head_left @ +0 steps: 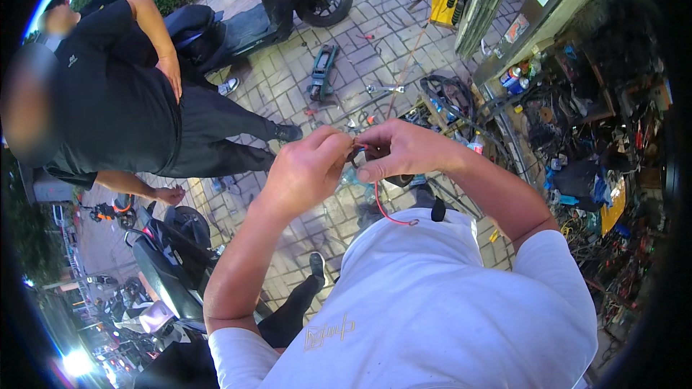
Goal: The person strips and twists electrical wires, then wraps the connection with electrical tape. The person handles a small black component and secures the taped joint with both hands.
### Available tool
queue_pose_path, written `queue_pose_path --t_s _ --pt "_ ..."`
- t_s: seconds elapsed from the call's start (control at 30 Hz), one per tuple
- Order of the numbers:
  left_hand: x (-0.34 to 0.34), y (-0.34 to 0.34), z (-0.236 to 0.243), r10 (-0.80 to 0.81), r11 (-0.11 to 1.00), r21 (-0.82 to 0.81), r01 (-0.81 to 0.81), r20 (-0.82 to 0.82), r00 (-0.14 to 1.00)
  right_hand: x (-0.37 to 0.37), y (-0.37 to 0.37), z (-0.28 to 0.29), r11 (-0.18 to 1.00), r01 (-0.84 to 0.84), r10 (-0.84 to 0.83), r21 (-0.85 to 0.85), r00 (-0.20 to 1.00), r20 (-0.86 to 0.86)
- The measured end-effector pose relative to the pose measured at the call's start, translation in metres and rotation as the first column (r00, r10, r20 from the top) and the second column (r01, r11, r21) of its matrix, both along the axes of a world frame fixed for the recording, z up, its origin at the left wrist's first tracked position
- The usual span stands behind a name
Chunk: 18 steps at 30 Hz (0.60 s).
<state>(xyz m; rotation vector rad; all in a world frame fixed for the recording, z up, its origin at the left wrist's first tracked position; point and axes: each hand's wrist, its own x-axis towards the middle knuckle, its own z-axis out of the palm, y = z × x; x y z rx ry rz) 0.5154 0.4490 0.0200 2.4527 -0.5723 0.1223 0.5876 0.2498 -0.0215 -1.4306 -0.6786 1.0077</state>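
Left hand (pixel 306 166) pinched: from where I stand, its thumb and fingers are brought together on the upper part of a thin red wire (pixel 377 198). Facing it, the right hand (pixel 407 150) curls in close, its thumb held apart from the forefinger; whether its other fingers grip the wire I can't tell, since they are hidden. The wire sits between the two sets of fingertips, above the paving (pixel 285 263), and a length of it hangs below in a curve to a small end beside the hem of the white shirt (pixel 454 281).

That dangling end is what I'd worry about first. Nothing supports it, so a turn of the body could catch it on the cloth and tug the wire out of the pinch. Such a thin strand could also roll between the fingertips if they bear down unevenly, or kink if the two hands pull against each other. The fingers crowd so closely that they hide the very spot being handled, and a poor hold there might go unnoticed. Were it dropped, it could be lost among the litter on the ground, near the wrench (pixel 386 89) and the coiled dark hose (pixel 450 97). Someone in black (pixel 122 94) stands close by on the left, and a bump at the elbow could jolt the grip.
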Motion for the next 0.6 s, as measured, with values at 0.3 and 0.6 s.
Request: queue_pose_path --t_s 0.3,0.6 --pt "0.002 0.009 0.008 -0.006 0.99 -0.139 0.013 0.049 0.999 -0.007 0.005 0.004 0.966 0.238 -0.235 0.105 0.971 -0.037" --pt "0.004 0.006 0.012 -0.027 0.996 -0.075 0.04 0.166 0.986 -0.016 0.015 0.01 0.908 0.358 -0.279 0.219 0.905 -0.321"
